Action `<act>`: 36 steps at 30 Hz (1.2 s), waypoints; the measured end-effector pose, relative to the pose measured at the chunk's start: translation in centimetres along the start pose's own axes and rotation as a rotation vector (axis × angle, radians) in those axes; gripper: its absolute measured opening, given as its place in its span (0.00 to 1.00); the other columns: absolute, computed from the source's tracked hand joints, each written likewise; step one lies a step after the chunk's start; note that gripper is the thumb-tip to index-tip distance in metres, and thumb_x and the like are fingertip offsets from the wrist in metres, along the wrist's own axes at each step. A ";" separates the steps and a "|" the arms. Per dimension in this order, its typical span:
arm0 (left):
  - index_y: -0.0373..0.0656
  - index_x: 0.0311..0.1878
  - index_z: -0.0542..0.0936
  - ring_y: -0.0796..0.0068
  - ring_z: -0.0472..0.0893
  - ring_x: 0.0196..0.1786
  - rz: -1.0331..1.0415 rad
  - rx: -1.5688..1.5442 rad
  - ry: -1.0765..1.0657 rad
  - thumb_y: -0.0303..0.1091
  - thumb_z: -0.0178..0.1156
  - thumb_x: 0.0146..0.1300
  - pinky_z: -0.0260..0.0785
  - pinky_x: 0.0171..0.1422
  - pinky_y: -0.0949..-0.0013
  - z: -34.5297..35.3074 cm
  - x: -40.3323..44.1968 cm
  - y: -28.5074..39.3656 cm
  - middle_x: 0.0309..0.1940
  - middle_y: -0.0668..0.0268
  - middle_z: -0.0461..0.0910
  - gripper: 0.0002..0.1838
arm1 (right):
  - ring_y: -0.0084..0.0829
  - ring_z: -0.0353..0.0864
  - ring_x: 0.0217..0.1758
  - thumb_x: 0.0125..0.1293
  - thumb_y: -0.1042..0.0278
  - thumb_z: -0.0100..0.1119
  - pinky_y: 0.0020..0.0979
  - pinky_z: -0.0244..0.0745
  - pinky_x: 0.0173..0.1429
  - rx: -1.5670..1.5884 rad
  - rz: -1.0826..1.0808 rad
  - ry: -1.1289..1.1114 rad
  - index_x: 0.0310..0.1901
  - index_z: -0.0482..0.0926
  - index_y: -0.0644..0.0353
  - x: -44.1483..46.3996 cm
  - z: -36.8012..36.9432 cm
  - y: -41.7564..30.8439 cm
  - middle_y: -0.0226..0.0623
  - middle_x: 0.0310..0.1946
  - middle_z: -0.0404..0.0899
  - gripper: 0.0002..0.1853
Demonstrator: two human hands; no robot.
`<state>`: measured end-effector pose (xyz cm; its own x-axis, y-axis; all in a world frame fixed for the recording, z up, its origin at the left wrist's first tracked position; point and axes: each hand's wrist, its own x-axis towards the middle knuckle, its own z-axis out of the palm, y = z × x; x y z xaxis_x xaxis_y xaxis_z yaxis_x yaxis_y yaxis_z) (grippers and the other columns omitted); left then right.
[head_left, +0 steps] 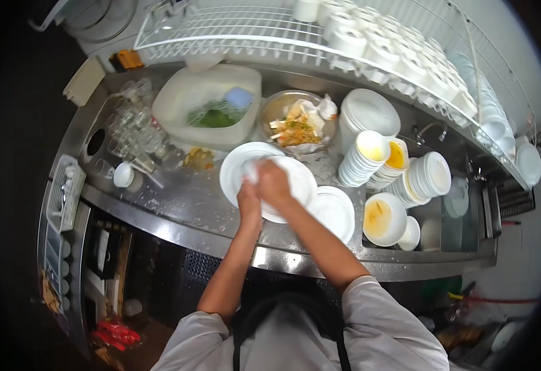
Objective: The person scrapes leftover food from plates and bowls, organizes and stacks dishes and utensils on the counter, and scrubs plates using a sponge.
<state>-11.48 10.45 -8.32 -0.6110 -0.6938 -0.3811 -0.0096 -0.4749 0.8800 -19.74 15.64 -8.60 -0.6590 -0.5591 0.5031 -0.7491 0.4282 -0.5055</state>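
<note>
My left hand (pixel 249 199) and my right hand (pixel 271 184) meet above two overlapping white plates, the left plate (pixel 232 179) and the middle plate (pixel 302 184). Both hands look closed, the right one partly smeared by motion. A small white thing (pixel 251 174) shows at the fingers, too blurred to name; how the two hands share it is hidden. Another white plate (pixel 338 215) lies just to the right on the steel counter (pixel 177 207). Behind the plates stands a metal bowl (pixel 266 117) of food scraps and crumpled white tissues.
Glasses (pixel 135 127) crowd the left, beside a plastic tub (pixel 166 102) of green liquid with a blue sponge (pixel 239 97). Stacked bowls (pixel 354 167) and a soiled bowl (pixel 384 219) stand right by the sink (pixel 459 232). A wire rack (pixel 239 38) with white cups hangs above.
</note>
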 end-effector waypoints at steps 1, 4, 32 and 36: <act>0.26 0.67 0.69 0.59 0.78 0.61 -0.061 -0.120 0.026 0.54 0.50 0.77 0.71 0.66 0.62 0.3 -0.2 0.9 0.60 0.49 0.77 0.35 | 0.51 0.84 0.37 0.53 0.66 0.66 0.48 0.80 0.41 -0.008 -0.059 0.018 0.34 0.82 0.63 -0.5 -1.1 -1.6 0.52 0.34 0.82 0.10; 0.31 0.66 0.70 0.59 0.82 0.57 -0.026 -0.136 0.023 0.44 0.57 0.75 0.77 0.61 0.57 -2.4 2.7 -0.2 0.57 0.52 0.79 0.27 | 0.47 0.84 0.47 0.48 0.69 0.71 0.44 0.81 0.47 -0.051 -0.094 -0.267 0.40 0.84 0.61 -3.9 -6.6 -1.4 0.47 0.39 0.84 0.16; 0.27 0.38 0.82 0.36 0.83 0.39 0.246 1.365 0.020 0.47 0.53 0.74 0.74 0.47 0.44 4.0 -9.7 -11.0 0.33 0.37 0.82 0.26 | 0.57 0.82 0.54 0.66 0.57 0.57 0.49 0.78 0.58 -0.453 0.223 -0.160 0.51 0.80 0.63 10.6 -27.2 32.2 0.59 0.50 0.82 0.19; 0.29 0.36 0.84 0.39 0.83 0.44 0.362 1.453 0.154 0.46 0.60 0.69 0.75 0.51 0.46 2.5 -8.5 -5.0 0.41 0.39 0.82 0.23 | 0.53 0.82 0.58 0.58 0.60 0.62 0.43 0.76 0.63 -0.599 0.039 -0.713 0.60 0.76 0.65 11.9 -23.6 38.9 0.58 0.60 0.79 0.29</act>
<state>-8.22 20.05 -8.79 -0.6664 -0.7449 -0.0320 -0.6910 0.6009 0.4018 -58.33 42.35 -5.73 -0.6362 -0.7555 -0.1562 -0.7678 0.6398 0.0327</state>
